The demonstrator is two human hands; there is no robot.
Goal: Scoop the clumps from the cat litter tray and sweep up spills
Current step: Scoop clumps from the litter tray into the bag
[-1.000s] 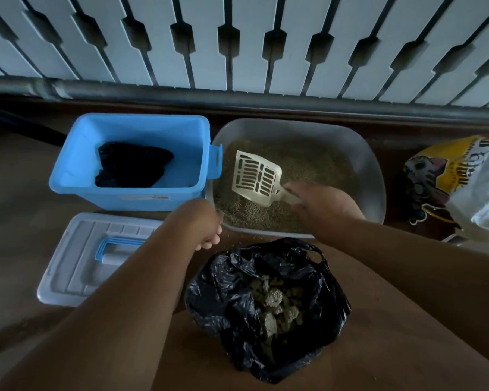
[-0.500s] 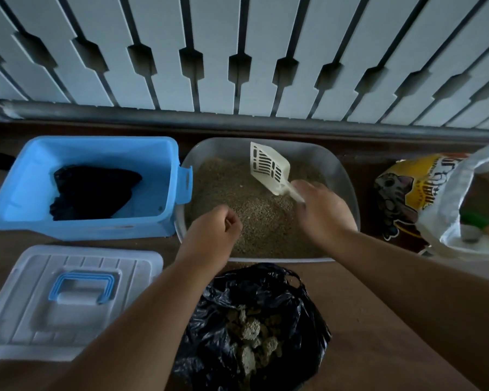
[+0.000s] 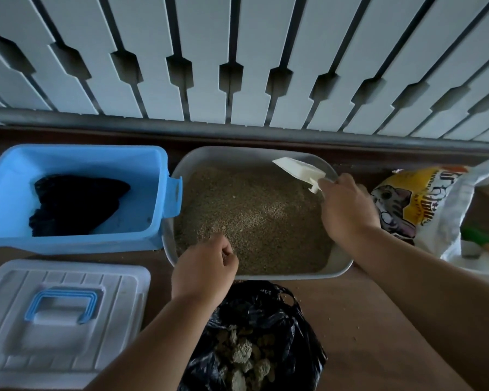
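Now scoop [image 3: 299,170] sits farther right.

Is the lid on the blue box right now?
No, the white lid with its blue handle lies flat on the floor in front of the blue box, which stands open with something dark inside.

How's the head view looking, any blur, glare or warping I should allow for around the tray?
Head view: dim, flat light, no glare; litter tray and scoop sharp enough; fence slats fan out from wide-angle distortion; the black bag's folds lose detail in shadow.
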